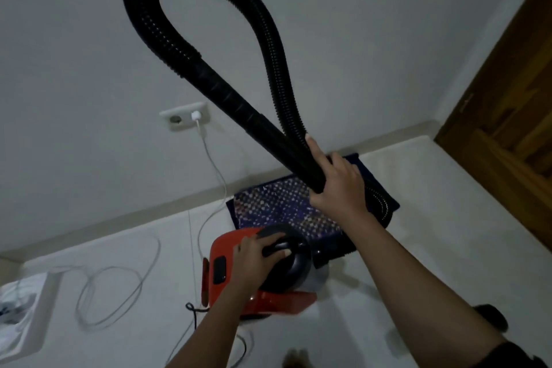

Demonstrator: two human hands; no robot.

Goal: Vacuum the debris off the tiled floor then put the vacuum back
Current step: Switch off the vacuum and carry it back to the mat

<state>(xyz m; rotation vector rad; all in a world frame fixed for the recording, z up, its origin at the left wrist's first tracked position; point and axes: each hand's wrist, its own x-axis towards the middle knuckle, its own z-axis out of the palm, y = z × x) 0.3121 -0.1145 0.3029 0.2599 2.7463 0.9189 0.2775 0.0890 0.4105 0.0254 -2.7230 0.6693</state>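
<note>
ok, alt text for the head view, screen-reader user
A person's left hand grips the handle of a red vacuum while the right hand holds its black hose looped upward. Behind: a dark patterned mat on the white floor, a white cable plugged into a wall socket, a wooden door.

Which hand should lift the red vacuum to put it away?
Probably the left. The left hand grips the black handle on top of the red vacuum, while the right hand is busy holding the looped black hose up.
</note>
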